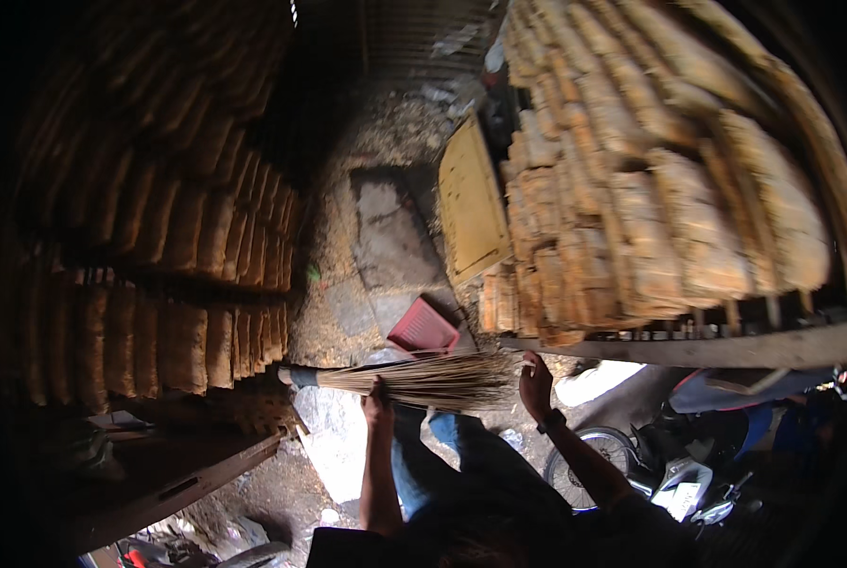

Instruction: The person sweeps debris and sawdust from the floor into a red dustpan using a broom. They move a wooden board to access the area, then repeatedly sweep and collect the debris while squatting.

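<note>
My left hand point(377, 402) is closed around a stick broom point(442, 379) of thin straw-coloured ribs. The broom lies level across my front, with its dark-bound handle end to the left and its loose tips to the right. Just beyond those tips is my right hand point(535, 386), raised, fingers loosely bent and apart, with nothing visible in it. A dark band circles the right wrist. On the floor past the broom sits a red plastic dustpan point(424, 327), tilted, its near part behind the ribs.
Stacked brown, rough slabs rise on racks at the left point(187, 227) and right point(688, 227). A yellow panel point(471, 204) leans by the right stack. Debris litters the floor point(334, 312) around grey slabs. Behind my right arm stands a motorbike point(670, 454); a wooden beam point(187, 488) juts in at left.
</note>
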Tool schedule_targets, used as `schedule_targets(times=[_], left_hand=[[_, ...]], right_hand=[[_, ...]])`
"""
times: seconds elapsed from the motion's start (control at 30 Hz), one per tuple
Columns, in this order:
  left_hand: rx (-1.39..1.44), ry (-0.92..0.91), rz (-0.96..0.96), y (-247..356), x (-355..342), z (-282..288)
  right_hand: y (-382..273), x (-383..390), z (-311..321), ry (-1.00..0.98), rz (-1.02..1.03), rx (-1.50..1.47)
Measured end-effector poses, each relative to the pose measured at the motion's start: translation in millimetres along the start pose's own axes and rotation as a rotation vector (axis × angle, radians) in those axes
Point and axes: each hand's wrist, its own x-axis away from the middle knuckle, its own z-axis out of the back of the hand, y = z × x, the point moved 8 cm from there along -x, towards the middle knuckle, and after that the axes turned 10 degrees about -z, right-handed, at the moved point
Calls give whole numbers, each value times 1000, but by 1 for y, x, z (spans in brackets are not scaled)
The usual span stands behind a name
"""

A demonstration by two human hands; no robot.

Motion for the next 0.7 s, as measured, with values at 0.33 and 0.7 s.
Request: schedule_targets(times=[0.33, 0.7], left_hand=[[-421, -807, -363, 144, 147, -285], [-638, -1158, -106, 100, 152, -284]], right_hand=[[-41, 177, 268, 28, -333, -784], [-206, 209, 221, -1317, 80, -166]])
